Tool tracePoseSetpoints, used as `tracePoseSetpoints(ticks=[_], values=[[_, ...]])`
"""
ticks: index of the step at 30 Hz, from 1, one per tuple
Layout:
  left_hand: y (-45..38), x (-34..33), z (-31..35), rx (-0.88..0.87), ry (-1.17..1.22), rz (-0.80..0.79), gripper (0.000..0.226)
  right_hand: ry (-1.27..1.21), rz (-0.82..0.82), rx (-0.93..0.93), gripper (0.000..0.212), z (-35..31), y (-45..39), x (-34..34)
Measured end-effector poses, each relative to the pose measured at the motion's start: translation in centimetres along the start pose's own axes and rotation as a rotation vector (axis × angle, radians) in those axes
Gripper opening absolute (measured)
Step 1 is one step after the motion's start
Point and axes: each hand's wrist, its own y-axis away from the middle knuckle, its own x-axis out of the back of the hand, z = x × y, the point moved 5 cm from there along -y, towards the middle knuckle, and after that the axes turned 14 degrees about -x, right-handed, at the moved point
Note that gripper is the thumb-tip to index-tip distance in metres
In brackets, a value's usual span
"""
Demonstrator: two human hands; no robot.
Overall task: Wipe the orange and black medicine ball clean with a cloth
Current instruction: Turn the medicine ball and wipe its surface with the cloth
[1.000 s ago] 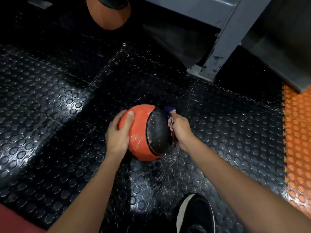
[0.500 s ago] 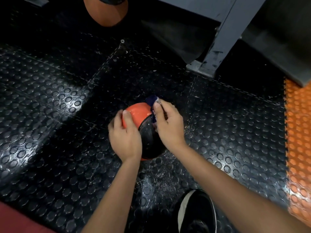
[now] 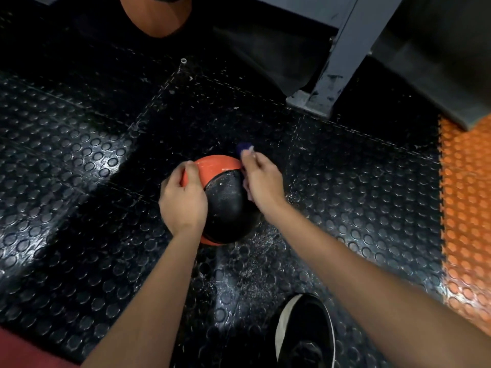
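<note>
The black studded floor (image 3: pixel 79 160) lay under everything, and the medicine ball (image 3: pixel 223 197) sat on it between my hands. A grey post (image 3: pixel 337 59) stood well beyond the ball, an orange mat (image 3: pixel 465 208) far to its right, my shoe (image 3: pixel 305 330) near its close side. My left hand (image 3: pixel 183 200) curled over the ball's left side, its grip grasping the ball. My right hand (image 3: pixel 261 181) clenched a cloth (image 3: pixel 245 147) against the ball's right edge.
</note>
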Motion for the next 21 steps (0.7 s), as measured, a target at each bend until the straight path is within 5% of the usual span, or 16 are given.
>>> tracePoseSetpoints(ticks=[2, 4, 8, 10, 17, 19, 21], values=[[-0.6, 0.4, -1.0, 0.014, 0.019, -0.003, 0.046, 0.133, 0.042, 0.249, 0.027, -0.7, 1.0, -0.9], [-0.9, 0.9, -1.9, 0.039, 0.065, -0.018, 0.05, 0.076, 0.002, 0.299, 0.022, 0.5, 0.8, -1.0], [-0.9, 1.6, -2.4, 0.101, 0.166, -0.019, 0.043, -0.195, -0.11, -0.31, 0.037, 5.1, -2.2, -0.4], [-1.2, 1.7, -2.3, 0.104, 0.169, -0.011, 0.045, -0.255, -0.125, -0.445, 0.039, 5.7, -2.1, -0.8], [-1.2, 1.6, -2.0, 0.036, 0.146, -0.008, 0.055, 0.02, 0.046, 0.395, 0.03, 0.5, 2.1, -1.9], [-0.7, 1.2, -1.6, 0.008, 0.139, -0.005, 0.051, -0.072, 0.066, 0.271, 0.033, 2.1, 0.4, -0.9], [0.0, 0.6, -0.8, -0.02, 0.114, -0.016, 0.041, -0.245, 0.007, -0.082, 0.043, 4.7, -1.9, 0.1]])
